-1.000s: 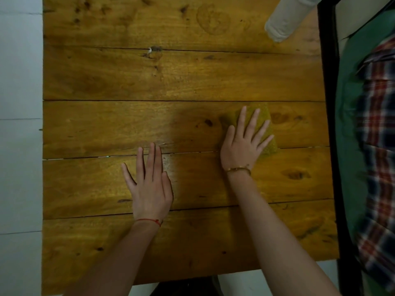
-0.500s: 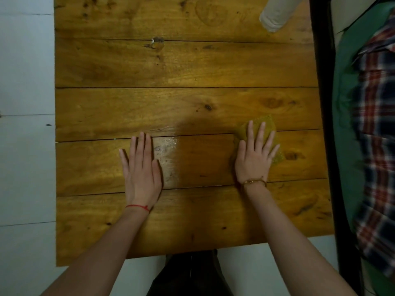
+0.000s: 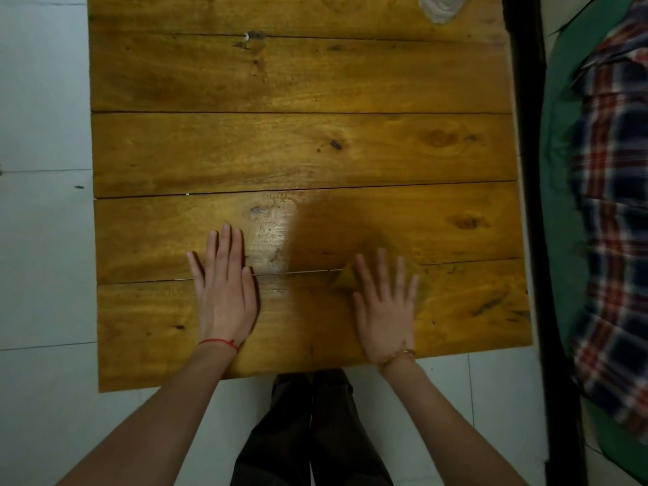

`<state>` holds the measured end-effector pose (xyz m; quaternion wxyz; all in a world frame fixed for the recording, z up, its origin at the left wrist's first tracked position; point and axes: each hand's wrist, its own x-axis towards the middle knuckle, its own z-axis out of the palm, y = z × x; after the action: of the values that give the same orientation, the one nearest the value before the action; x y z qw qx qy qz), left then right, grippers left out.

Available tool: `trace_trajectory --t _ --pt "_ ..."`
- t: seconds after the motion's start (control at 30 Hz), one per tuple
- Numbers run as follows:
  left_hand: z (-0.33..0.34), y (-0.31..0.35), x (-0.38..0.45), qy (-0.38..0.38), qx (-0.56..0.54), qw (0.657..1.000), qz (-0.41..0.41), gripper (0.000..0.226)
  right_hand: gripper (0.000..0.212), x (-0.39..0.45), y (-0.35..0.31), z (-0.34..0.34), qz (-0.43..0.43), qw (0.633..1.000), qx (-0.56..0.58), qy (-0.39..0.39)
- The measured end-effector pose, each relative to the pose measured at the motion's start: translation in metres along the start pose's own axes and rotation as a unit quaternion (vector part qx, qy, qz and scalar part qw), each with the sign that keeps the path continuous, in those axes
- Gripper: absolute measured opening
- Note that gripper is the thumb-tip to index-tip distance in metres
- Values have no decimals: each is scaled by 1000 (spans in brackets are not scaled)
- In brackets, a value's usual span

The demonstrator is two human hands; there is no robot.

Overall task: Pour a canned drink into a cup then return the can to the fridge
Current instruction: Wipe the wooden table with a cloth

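Can and cup: neither in view. Left hand [image 3: 224, 289] lies flat on the wooden table [image 3: 280, 142], fingers straight and together, pointing away. Right hand [image 3: 384, 303], fingers spread, presses a yellow cloth [image 3: 345, 277], blurred, mostly hidden beneath it, near the table's near edge. White object [image 3: 442, 7] cut off at top. Plaid fabric [image 3: 610, 205] at right.

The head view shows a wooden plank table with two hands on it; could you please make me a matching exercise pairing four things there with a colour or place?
Things:
1. left hand
2. right hand
3. yellow-green cloth
4. white cup on the wooden plank table

Descriptions:
A. at the table's far right edge
B. red string at the wrist
C. pressed under spread fingers
D. thin bracelet at the wrist

Pairs: 1-B, 2-D, 3-C, 4-A
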<state>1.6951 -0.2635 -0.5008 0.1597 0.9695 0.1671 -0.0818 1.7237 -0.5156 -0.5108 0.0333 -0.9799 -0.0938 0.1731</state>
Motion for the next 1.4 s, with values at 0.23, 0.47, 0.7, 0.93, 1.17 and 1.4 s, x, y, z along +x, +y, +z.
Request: trace_trajectory --t 0.23,0.47,0.7,0.93,1.17,1.4 --pt "-4 -2 -2 11 1 1000 -7 55 61 32 -19 -9 179 983 38 22" --pt "-12 -1 19 27 4 1000 4 55 57 23 -78 -5 -165 985 36 -31" --pt "-21 -10 68 39 21 999 29 54 56 144 -50 -39 110 991 65 38" --pt "-19 -14 110 36 36 999 4 56 57 144 -132 -34 -109 993 43 9" --pt "-12 -13 116 24 25 999 -19 58 57 182 -41 -51 68 996 30 48" --pt "-16 -13 117 10 17 1000 -19 58 59 248 -122 -62 76 994 54 60"
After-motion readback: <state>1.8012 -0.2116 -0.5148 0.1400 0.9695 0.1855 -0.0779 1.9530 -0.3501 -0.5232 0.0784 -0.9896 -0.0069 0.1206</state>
